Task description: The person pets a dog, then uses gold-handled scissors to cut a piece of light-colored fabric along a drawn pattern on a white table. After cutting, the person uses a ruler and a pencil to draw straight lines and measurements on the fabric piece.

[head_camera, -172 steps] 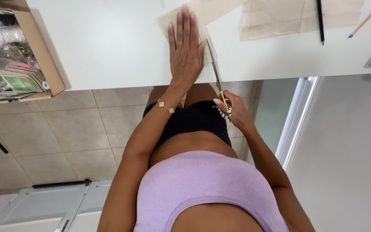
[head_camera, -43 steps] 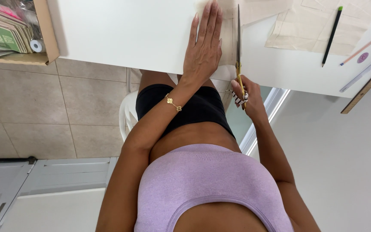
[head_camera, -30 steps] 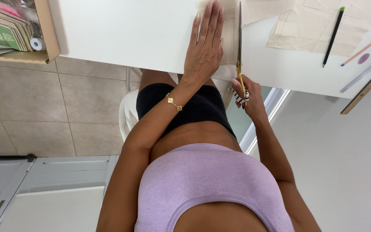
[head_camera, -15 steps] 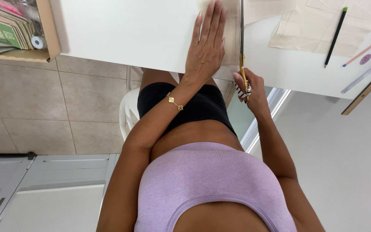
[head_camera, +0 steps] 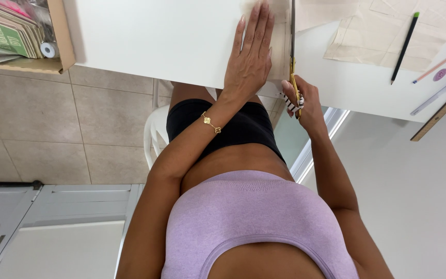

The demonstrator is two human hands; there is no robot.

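Paper [head_camera: 280, 31] is pinned flat under the open left hand [head_camera: 249, 59]; scissors [head_camera: 292, 57] are gripped by the closed right hand [head_camera: 303, 101], blades at 12 o'clock; paper should be kept taut.

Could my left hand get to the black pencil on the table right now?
Probably not without letting go: the left hand lies flat on the paper, and the scissors in the right hand stand between it and the black pencil.
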